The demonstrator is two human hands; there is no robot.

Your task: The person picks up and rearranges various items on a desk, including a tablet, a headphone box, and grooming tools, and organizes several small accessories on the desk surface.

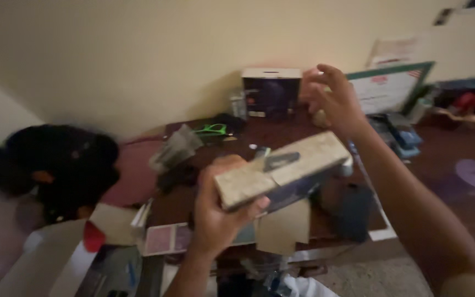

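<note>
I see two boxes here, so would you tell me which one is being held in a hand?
The long pale box, gripped by the left hand and tilted above the desk. The other, a dark box with a white top, stands upright against the wall, untouched.

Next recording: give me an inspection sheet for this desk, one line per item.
Surface: dark brown desk against a cream wall, crowded.
Job's things: long flat box, pale top, dark sides, held tilted above the desk.
Clutter: dark carton with white top at the wall, green-framed glasses, grey cloth, cards at the front edge; picture blurred.
Grips: left hand closed on the box's near end; right hand raised, fingers spread, holding nothing.
Cables: nothing seen.
Surroundings: framed sheet leaning right; another person's dark-haired head at left.
</note>
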